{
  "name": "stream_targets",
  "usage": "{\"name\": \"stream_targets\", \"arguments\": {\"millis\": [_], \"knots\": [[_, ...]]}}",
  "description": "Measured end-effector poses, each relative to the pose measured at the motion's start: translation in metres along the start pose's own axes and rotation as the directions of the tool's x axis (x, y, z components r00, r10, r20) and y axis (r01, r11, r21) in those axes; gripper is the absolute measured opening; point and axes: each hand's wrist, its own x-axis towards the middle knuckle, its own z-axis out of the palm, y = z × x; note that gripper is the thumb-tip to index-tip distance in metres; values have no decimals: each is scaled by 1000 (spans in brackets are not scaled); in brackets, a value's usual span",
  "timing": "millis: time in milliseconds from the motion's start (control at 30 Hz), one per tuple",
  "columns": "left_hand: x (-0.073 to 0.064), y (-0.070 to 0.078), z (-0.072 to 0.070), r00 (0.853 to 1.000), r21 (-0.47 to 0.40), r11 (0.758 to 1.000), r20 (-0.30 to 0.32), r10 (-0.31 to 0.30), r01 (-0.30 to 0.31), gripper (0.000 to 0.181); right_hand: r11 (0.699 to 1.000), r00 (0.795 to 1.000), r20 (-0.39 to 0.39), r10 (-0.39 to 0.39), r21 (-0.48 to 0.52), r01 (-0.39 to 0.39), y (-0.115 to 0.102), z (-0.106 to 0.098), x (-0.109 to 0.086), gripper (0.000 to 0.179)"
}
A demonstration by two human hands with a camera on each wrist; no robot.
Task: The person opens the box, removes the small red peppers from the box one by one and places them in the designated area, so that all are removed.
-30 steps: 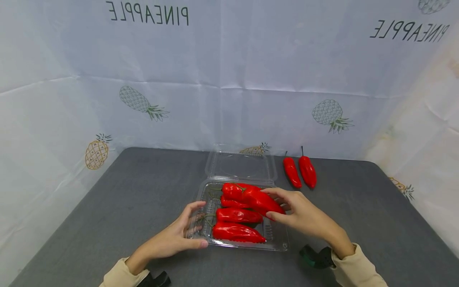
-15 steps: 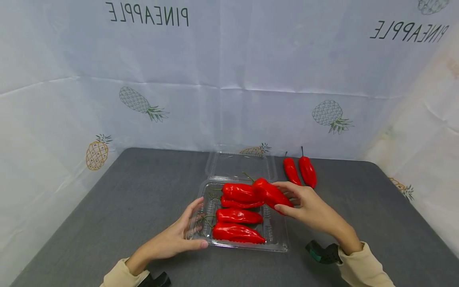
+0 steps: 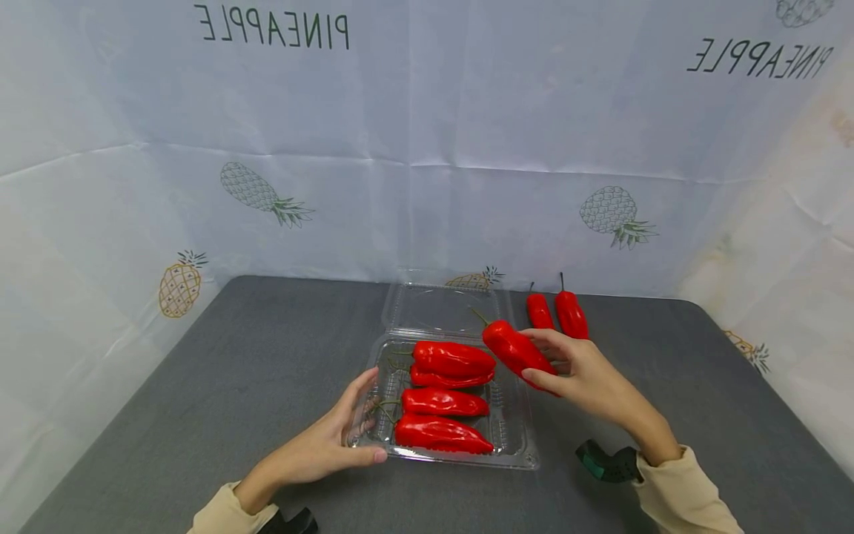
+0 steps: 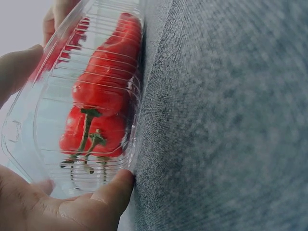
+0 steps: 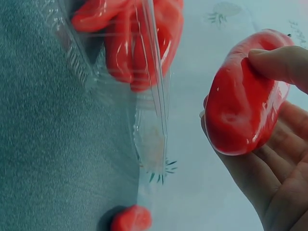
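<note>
Since the earlier frames, we have moved our right hand (image 3: 580, 374) up and to the right, bringing the held red pepper (image 3: 514, 348) away from the far peppers in the clear plastic tray (image 3: 517, 454). With the thumb on one side and fingers on the other, we grip this pepper near its tip. It slants, its green stem towards the far left, and in the head view it crosses the tray's right edge; the right wrist view shows it apart from the tray.

We rest our left hand (image 3: 330, 441) against the tray's left side, its fingers spread along the wall and its thumb by the near left corner, almost as before.

Four red peppers (image 3: 443, 402) lie in the tray, stems to the left, the two farthest touching each other. Behind them, the hinged lid (image 3: 447, 308) lies folded back, away from us. Just right of the lid, two more red peppers (image 3: 570, 311) lie side by side on the dark grey counter (image 3: 280, 371), stems away from us, their near ends partly hidden by our right hand and the held pepper. A pale cloth (image 3: 400, 89) printed with pineapples hangs behind.
</note>
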Motion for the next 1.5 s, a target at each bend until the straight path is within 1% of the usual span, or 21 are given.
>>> {"name": "stream_targets", "arguments": {"millis": [367,500,700,1000,1267,1500], "knots": [[0,-2,0,999,-18,999,-9,33,-33,100,999,998,-60,23,-45,-26,10,-7,0,54],[0,-2,0,999,-25,999,-9,36,-37,100,997,995,-88,44,-54,-49,14,-10,-1,54],[0,-3,0,999,-35,999,-6,35,-35,100,989,983,-142,115,-75,-127,23,-16,-1,54],[0,-4,0,999,-33,999,-2,37,-37,100,974,967,-175,187,-94,-205,39,-28,-2,59],[0,-4,0,1000,-19,999,-6,27,-27,99,969,955,-222,199,-98,-225,53,-35,-2,58],[1,-4,0,1000,-15,1000,-7,26,-26,99,966,949,-228,217,-92,-243,59,-39,-5,58]]}}
